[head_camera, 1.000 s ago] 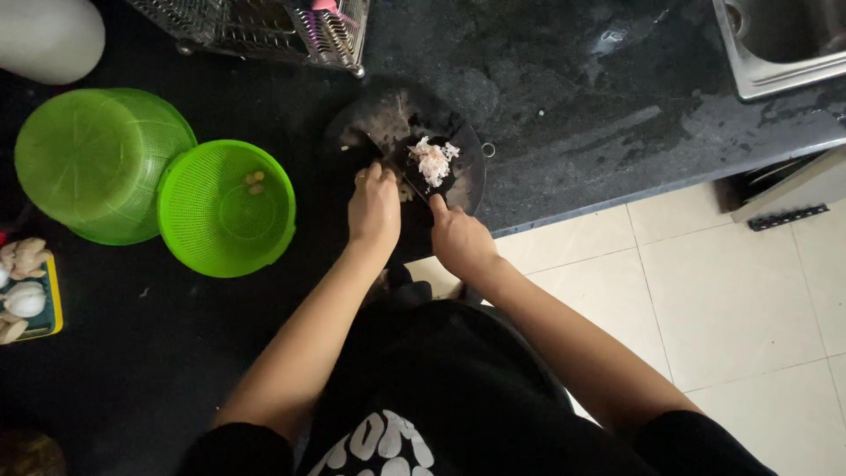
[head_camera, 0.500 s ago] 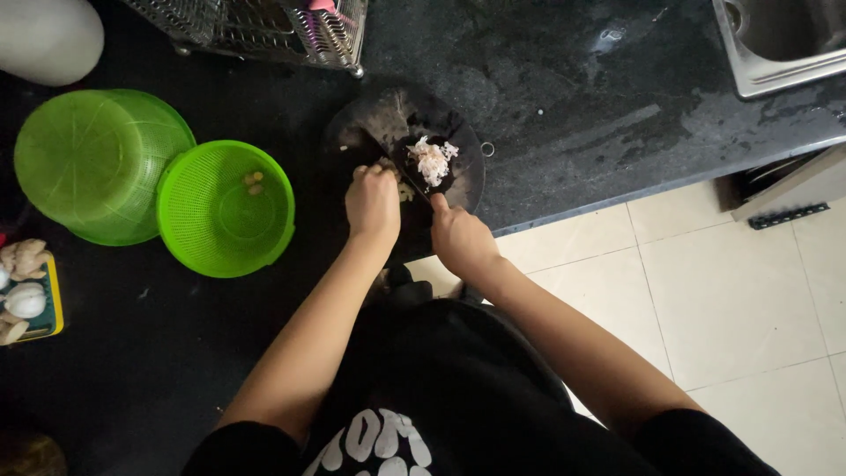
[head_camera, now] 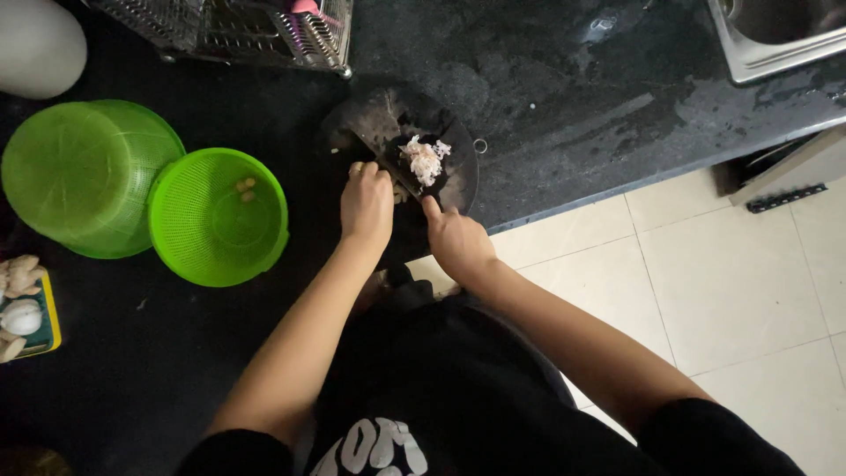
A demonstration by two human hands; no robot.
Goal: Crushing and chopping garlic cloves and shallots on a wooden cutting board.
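From my remote seat I take the round dark cutting board (head_camera: 370,119) as my landmark and read the scene from left to right. Far left of the board, at the edge of the view, a small tray (head_camera: 51,319) carries pale garlic bulbs (head_camera: 19,316). Nearer the board but still well left of it stand 2 green plastic baskets: the larger basket (head_camera: 79,176) sits upturned, and the smaller basket (head_camera: 218,216) touches its right side, open side up, with a few pale bits (head_camera: 246,186) inside. Behind the board's left half, a wire dish rack (head_camera: 238,26) rests on the black table (head_camera: 573,97). At the board's near edge the left hand (head_camera: 367,201) is curled closed, knuckles up; I cannot tell what it grips, if anything. On the board's right half lies a heap of chopped pinkish-white food (head_camera: 424,159), and a dark knife blade (head_camera: 401,172) lies slantwise just beside it. The right hand (head_camera: 456,242) sits at the board's near right edge, closed around the knife's handle with the index finger stretched along the blade toward the heap. Far right of the board, a steel sink (head_camera: 775,35) is set into the table.
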